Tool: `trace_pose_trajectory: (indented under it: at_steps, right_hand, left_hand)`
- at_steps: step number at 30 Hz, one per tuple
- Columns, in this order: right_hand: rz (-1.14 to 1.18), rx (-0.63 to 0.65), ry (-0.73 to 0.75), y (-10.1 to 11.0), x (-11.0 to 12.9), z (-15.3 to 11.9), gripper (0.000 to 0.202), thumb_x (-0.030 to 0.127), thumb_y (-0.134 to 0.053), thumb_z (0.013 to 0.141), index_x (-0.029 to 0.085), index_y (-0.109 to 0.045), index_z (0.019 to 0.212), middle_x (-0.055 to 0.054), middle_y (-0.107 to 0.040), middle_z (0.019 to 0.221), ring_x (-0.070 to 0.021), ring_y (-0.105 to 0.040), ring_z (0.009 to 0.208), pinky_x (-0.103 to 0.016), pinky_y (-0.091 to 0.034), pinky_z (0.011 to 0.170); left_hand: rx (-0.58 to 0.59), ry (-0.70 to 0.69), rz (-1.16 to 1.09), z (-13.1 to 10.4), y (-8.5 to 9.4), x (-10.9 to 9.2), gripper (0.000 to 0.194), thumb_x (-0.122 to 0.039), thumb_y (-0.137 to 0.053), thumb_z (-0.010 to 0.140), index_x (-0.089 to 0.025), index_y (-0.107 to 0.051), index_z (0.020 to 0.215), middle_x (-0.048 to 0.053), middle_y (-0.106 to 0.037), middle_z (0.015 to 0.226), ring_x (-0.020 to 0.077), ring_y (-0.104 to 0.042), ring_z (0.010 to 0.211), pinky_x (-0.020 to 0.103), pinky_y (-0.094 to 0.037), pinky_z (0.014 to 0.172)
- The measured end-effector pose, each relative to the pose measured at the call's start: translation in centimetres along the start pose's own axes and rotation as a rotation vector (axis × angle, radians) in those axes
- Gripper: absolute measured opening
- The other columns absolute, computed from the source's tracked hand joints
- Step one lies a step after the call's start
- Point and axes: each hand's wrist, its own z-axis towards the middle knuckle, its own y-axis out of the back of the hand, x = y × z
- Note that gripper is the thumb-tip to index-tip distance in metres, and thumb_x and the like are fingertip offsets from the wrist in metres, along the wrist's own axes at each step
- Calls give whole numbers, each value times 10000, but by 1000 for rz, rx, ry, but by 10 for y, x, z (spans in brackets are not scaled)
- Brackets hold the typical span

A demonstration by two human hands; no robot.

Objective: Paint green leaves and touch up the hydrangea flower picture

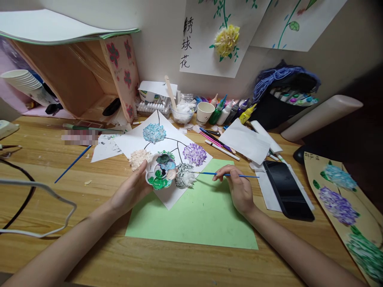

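Observation:
My left hand (133, 185) grips a small flower-shaped paint palette (161, 182) with green, blue-grey and peach paint, held above the white paper (170, 196). Between the fingers of my right hand (236, 185) is a thin blue paintbrush (211, 173). Its tip is at a partly dark grey, partly white textured flower (184, 176) on the paper. Light blue (154, 132), purple (195, 154) and cream (139, 159) flowers are also on this paper, joined by dark drawn stems. The palette hides part of a green patch.
A green sheet (197, 223) lies beneath the white paper. To the right are a black phone (289, 190) and a painted flower sheet (338, 199). Behind stand a paper cup (205, 113) and paint bottles (221, 113). Another blue brush (72, 164) and cables lie left.

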Motion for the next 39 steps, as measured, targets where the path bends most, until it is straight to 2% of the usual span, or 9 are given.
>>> trace_pose_trajectory:
  at_steps: [7, 11, 15, 18, 25, 32, 35, 37, 39]
  right_hand:
    - [-8, -26, 1, 0, -2, 1, 360, 337, -368, 988, 216, -658, 812, -27, -627, 747, -158, -535, 712, -304, -404, 655]
    - [14, 6, 108, 0, -1, -2, 328, 311, -345, 990, 233, -646, 883, -37, -650, 800, -178, -572, 773, -311, -425, 654]
    - [-78, 174, 243, -1, 3, -9, 260, 300, -362, 983, 270, -604, 1070, -46, -688, 995, -198, -601, 918, -345, -465, 752]
    - [-223, 306, 323, -2, 6, -12, 286, 296, -360, 982, 275, -587, 1155, -59, -679, 1104, -210, -586, 1041, -373, -470, 860]
    - [-321, 409, 372, -5, 9, -8, 329, 304, -346, 981, 270, -571, 1218, -76, -685, 1127, -216, -600, 1015, -369, -514, 831]
    - [-296, 367, 381, -4, 9, -11, 319, 299, -362, 975, 268, -585, 1200, -72, -692, 1125, -216, -613, 1001, -378, -507, 820]
    - [-200, 175, 330, -3, 7, -12, 284, 301, -377, 968, 264, -617, 1115, -73, -699, 1061, -222, -611, 947, -372, -487, 746]
    - [-122, -2, 224, -2, 4, -9, 257, 296, -401, 960, 243, -652, 949, -61, -697, 909, -206, -603, 848, -337, -459, 675]
    - [-67, -115, 84, -1, 2, -4, 316, 317, -412, 956, 218, -637, 756, -44, -647, 746, -184, -574, 737, -314, -435, 631]
  left_hand:
    - [25, 7, -1, 1, 6, 2, 486, -498, -409, 935, -214, -606, 1277, 52, -647, 1283, 265, -464, 1322, 396, -248, 1151]
    - [66, -1, -5, 2, 5, 4, 501, -488, -409, 937, -204, -571, 1317, 63, -647, 1282, 262, -477, 1311, 388, -257, 1145]
    - [92, 9, -11, 2, 4, 7, 522, -479, -391, 947, -228, -482, 1396, 43, -630, 1309, 235, -431, 1348, 353, -234, 1153]
    - [98, 15, 2, 2, 5, 11, 500, -475, -405, 944, -227, -526, 1361, 36, -638, 1298, 223, -434, 1345, 329, -237, 1147]
    - [47, 35, 47, 0, -2, 12, 500, -497, -434, 927, -203, -577, 1306, 65, -651, 1276, 254, -457, 1324, 377, -263, 1131]
    - [37, 26, 36, 0, -3, 11, 445, -472, -433, 936, -205, -642, 1223, 54, -671, 1243, 243, -462, 1320, 362, -255, 1137]
    - [47, 11, 1, 1, -1, 10, 429, -459, -413, 946, -227, -643, 1224, 30, -670, 1249, 226, -475, 1313, 346, -254, 1141]
    - [58, -5, -17, 2, 0, 7, 437, -457, -417, 945, -231, -614, 1263, 26, -669, 1252, 224, -476, 1313, 344, -246, 1148]
    - [62, -19, -27, 2, 0, 3, 472, -455, -414, 945, -215, -561, 1324, 42, -661, 1263, 230, -464, 1323, 351, -232, 1157]
